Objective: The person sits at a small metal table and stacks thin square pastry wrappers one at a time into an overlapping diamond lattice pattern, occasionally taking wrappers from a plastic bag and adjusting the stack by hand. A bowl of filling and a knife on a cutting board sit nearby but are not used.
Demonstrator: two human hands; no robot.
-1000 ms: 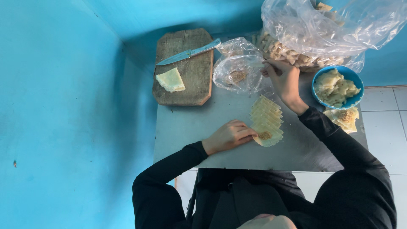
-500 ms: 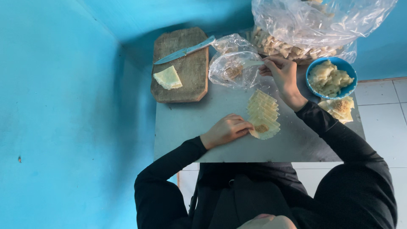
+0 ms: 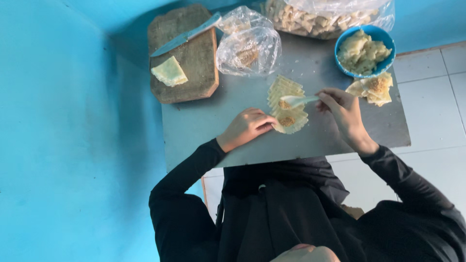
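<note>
right hand (image 3: 345, 110) pinches a white spoon (image 3: 297, 100) over pale, fanned wrappers (image 3: 287, 104) dotted with brown filling.

2 hands (image 3: 247, 127) work at 1 table (image 3: 204, 131). On it lie 1 board (image 3: 194, 58), 1 knife (image 3: 187, 35), 1 spoon (image 3: 297, 100), 1 blue bowl (image 3: 388, 43), 2 plastic bags (image 3: 248, 43) and 1 fanned row of wrappers (image 3: 286, 90), with 2 spots of filling (image 3: 286, 121).
</note>
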